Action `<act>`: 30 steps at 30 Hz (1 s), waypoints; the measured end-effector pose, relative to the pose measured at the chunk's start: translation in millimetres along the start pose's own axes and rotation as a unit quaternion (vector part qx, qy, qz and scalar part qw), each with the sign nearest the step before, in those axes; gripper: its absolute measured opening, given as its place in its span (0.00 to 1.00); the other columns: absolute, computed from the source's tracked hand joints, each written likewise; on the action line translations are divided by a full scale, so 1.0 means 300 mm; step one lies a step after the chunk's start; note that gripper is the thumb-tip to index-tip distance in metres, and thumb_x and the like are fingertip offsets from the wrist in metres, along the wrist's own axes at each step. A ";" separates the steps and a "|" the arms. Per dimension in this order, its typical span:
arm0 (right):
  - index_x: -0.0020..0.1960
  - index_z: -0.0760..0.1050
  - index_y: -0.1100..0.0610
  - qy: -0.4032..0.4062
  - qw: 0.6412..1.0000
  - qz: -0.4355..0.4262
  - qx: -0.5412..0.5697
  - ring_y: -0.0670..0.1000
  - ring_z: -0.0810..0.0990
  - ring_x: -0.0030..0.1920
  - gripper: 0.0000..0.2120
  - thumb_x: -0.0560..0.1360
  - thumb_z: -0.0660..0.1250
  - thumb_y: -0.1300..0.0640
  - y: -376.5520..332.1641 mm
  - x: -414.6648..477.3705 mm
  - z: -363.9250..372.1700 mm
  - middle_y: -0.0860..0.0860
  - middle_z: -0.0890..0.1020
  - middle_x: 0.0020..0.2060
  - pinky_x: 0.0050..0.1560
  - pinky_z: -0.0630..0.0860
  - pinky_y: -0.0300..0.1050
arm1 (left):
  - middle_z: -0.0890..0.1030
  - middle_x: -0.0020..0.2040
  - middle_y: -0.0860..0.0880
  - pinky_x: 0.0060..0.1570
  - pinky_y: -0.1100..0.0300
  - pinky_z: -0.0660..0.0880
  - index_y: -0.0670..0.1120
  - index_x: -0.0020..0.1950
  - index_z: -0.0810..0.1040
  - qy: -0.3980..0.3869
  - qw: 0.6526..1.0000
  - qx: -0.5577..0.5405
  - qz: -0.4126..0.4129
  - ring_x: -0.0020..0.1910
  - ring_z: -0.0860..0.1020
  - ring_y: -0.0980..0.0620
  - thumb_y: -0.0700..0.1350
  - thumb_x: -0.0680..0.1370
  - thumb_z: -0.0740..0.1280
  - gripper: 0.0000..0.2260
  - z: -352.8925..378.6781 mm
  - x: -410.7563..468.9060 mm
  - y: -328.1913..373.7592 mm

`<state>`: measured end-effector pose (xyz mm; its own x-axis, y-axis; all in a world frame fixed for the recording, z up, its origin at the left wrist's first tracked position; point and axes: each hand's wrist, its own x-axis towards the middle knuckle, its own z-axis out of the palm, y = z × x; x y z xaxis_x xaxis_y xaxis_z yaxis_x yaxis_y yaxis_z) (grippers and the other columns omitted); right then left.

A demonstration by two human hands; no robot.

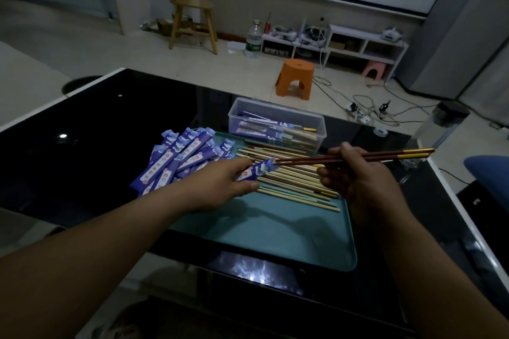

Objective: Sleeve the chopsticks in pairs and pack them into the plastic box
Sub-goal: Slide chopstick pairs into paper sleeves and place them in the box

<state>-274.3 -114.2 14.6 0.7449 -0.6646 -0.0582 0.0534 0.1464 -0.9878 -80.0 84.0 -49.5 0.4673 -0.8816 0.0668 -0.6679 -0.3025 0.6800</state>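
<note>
The pair of dark red chopsticks (366, 156) with gold tops hangs in the air above the tray's middle. Their thin tips are right at the open mouth of a purple sleeve (257, 170); whether they have gone in yet, I cannot tell from here. The right hand (355, 176) has its fingers closed round the pair near mid-length. The left hand (220, 187) grips the sleeve, fingers curled over it and thumb against its near side.

To my eye the step is threading the pair in, and the two sticks look slightly splayed, one a little above the other. It would go better if the tips were squeezed together first, so both enter side by side. The left hand should grip lightly enough not to flatten the mouth, and the sleeve should lie along the line of the sticks before anything slides. A crooked push could crumple or tear the paper.

Beneath them, loose chopsticks (292, 181) lie in a row across the teal tray (275, 237). A pile of empty sleeves (181, 157) spills over its far left corner. The plastic box (278, 113) stands at the tray's far edge on the black table (110, 132), with a few sleeved pairs inside.
</note>
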 end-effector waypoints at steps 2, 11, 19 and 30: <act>0.54 0.79 0.60 -0.006 1.000 0.002 -0.010 0.55 0.85 0.45 0.12 0.84 0.63 0.53 0.000 -0.003 0.002 0.59 0.85 0.47 0.50 0.81 0.50 | 0.77 0.38 0.52 0.39 0.53 0.72 0.53 0.46 0.71 0.000 1.000 0.007 -0.002 0.33 0.74 0.58 0.57 0.80 0.69 0.11 -0.001 -0.001 0.005; 0.54 0.81 0.59 -0.048 0.996 0.064 -0.038 0.54 0.84 0.46 0.09 0.83 0.65 0.56 0.036 0.004 0.029 0.55 0.86 0.44 0.45 0.78 0.46 | 0.80 0.44 0.53 0.43 0.56 0.74 0.54 0.54 0.76 -0.014 0.999 0.030 0.026 0.40 0.77 0.58 0.59 0.78 0.71 0.11 -0.008 -0.024 0.064; 0.61 0.79 0.55 -0.028 0.989 0.134 -0.064 0.55 0.84 0.48 0.19 0.80 0.66 0.40 0.081 -0.005 0.076 0.56 0.86 0.51 0.43 0.79 0.47 | 0.76 0.41 0.52 0.42 0.58 0.71 0.54 0.53 0.77 -0.047 0.998 -0.034 0.028 0.38 0.72 0.58 0.57 0.82 0.66 0.08 0.004 -0.026 0.117; 0.54 0.75 0.63 -0.006 0.991 0.040 -0.125 0.54 0.83 0.35 0.08 0.84 0.65 0.57 0.070 0.024 0.010 0.59 0.83 0.40 0.34 0.80 0.46 | 0.80 0.48 0.57 0.45 0.57 0.75 0.57 0.59 0.79 0.063 0.997 0.023 0.030 0.46 0.78 0.61 0.58 0.80 0.68 0.10 -0.001 -0.024 0.079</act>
<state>-265.9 -113.8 -6.1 0.7476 -0.6498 -0.1371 -0.1710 0.0112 -0.9852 -99.1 83.4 -33.6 0.4921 -0.8475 0.1991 -0.7212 -0.2688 0.6385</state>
